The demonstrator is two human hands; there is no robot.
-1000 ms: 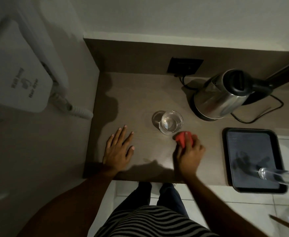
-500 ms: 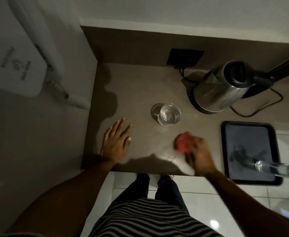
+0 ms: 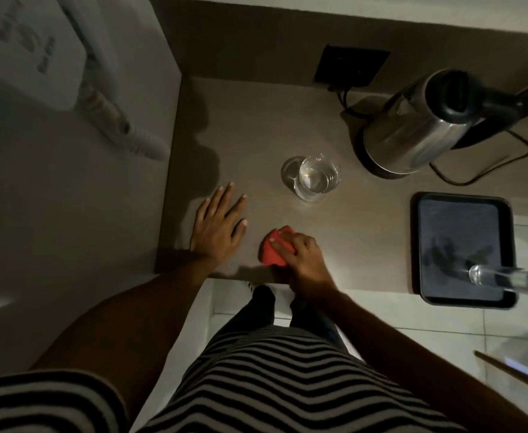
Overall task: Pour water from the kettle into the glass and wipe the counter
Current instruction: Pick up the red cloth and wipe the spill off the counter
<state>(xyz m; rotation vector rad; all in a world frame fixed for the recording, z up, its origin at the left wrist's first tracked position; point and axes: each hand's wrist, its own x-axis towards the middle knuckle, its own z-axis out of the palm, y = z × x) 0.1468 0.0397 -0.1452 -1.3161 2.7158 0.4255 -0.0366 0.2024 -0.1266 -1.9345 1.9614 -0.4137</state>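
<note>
Red cloth (image 3: 272, 253) lying on the desk (image 3: 256, 126) near its front edge, being pressed down by right hand (image 3: 300, 254), grip curled over it. Glass (image 3: 317, 178) standing beyond, up and slightly right. Left hand (image 3: 220, 226) resting flat just beside, fingers spread, holding nothing.

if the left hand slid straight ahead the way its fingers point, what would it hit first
Probably nothing on the counter: the left hand lies flat, fingers aimed at the back wall, and that strip looks bare. The glass sits off to its right, outside that line.
</note>
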